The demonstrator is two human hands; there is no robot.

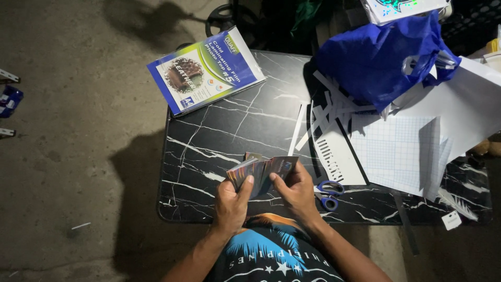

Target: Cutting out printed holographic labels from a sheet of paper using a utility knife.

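My left hand (231, 201) and right hand (297, 192) both gripped a fanned stack of cards (261, 169) over the near edge of the black marble table (219, 141). Blue scissors (329, 192) lay just right; a film pack (205, 70) sat far left.

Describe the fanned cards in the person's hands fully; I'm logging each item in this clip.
The stack of cards is a small fan of thin, glossy-looking rectangular cards with dark, multicoloured printed faces, details too small to read. Both hands hold it above the near edge of the black marble-patterned table: the left hand grips the lower left with its thumb on top, and the right hand pinches the right side. The fan tilts, spreading up and right. Blue-handled scissors lie just right of it, apart.
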